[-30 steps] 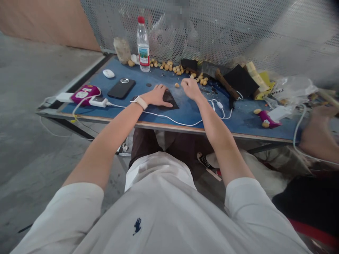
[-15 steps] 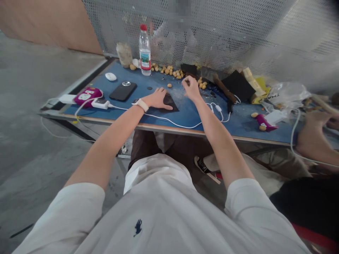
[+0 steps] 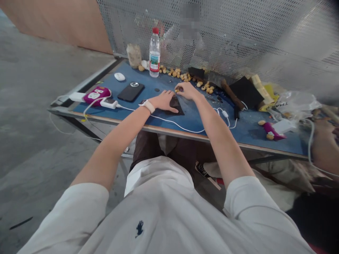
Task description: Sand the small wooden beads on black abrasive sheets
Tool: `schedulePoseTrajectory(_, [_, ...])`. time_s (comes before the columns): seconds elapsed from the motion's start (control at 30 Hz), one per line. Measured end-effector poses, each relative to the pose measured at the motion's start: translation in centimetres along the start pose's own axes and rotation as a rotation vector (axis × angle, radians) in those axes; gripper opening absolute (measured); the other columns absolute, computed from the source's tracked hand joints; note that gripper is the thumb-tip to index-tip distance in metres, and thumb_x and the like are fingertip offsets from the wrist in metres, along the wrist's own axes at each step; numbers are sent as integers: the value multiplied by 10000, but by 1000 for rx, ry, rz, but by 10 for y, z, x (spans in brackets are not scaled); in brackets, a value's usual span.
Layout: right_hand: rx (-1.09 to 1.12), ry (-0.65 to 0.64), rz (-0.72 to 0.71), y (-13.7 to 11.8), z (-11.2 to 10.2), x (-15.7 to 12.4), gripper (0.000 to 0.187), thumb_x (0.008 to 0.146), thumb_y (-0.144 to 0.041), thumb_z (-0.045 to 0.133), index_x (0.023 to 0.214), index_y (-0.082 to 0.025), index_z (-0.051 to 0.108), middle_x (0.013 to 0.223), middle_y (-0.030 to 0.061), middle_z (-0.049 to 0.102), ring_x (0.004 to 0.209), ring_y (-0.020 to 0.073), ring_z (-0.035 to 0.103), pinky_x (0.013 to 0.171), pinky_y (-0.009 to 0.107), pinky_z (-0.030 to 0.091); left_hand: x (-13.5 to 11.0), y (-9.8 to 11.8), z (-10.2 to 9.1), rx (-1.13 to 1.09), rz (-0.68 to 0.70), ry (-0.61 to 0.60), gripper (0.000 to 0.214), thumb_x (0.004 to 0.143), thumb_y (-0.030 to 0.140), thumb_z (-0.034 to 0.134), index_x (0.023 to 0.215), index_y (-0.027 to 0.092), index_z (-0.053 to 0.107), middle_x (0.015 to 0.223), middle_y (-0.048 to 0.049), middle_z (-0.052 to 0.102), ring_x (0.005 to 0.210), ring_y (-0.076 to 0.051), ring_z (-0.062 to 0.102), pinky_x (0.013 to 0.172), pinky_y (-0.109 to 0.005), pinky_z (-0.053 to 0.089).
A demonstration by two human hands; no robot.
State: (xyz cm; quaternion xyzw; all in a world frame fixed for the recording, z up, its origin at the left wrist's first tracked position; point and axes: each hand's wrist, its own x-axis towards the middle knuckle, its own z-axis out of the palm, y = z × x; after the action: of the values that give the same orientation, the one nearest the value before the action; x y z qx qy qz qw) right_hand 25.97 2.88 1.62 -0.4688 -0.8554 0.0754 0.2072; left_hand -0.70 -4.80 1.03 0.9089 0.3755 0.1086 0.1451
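Observation:
My left hand point(image 3: 165, 101) lies flat with its fingers spread, pressing on a dark sheet point(image 3: 177, 104) that looks like sandpaper. Just to its right, my right hand point(image 3: 187, 91) has its thumb and fingers closed around a small tan rounded lump point(image 3: 176, 90), low over the blue tabletop. Part of that lump is hidden by the fingers. Behind my hands, several similar tan lumps point(image 3: 175, 73) lie in a loose row along the back of the table. A white cable point(image 3: 174, 122) runs in front of both hands.
Left of my hands are a black phone point(image 3: 131, 91), a white oval case point(image 3: 119, 77) and a purple-and-white power strip point(image 3: 97, 95). A water bottle point(image 3: 154, 56) stands behind. Rightward lie a wooden-handled tool point(image 3: 232, 93) and a plastic bag point(image 3: 296, 102); another person's arm point(image 3: 324, 144) is at far right.
My right hand has moved left and toward me, onto the single lump that lay apart on the table. The left hand stays on the dark sheet. The view has shifted slightly.

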Motion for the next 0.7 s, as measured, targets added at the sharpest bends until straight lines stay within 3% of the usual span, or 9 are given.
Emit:
schedulePoseTrajectory(0.1, [130,19,-24,-6,-14,-36,268,909,-389,960,1154,-280,938,1149,111,957,1120,377,861,1169,590,715,1,-4,-4,12,7,9,1437,784,1067,866,1873,178,567,1911,-313,645,1859,-637,485,1627,-729,223])
schedulePoseTrajectory(0.27, [284,15,13,-24,-24,-75,366,860,-484,1017,1147,-299,884,1244,120,964,1217,394,879,1122,583,734,0,-4,-9,11,-11,-9,1466,788,1039,871,1932,196,509,1928,-309,641,1881,-624,487,1635,-717,190])
schedulePoseTrajectory(0.4, [373,22,24,-34,-23,-77,414,843,-573,1034,1126,-311,885,1285,121,958,1235,392,867,1098,570,748,-3,-1,-11,14,-19,-24,1434,794,1018,869,1927,206,529,1936,-300,634,1874,-602,513,1637,-690,218])
schedulePoseTrajectory(0.7, [531,79,49,-45,-28,-80,529,821,-702,1120,1065,-307,867,1201,121,967,1265,401,877,1245,653,755,-2,-9,-9,1,9,-9,1365,818,999,897,1902,239,563,1909,-259,667,1836,-580,553,1585,-675,370])
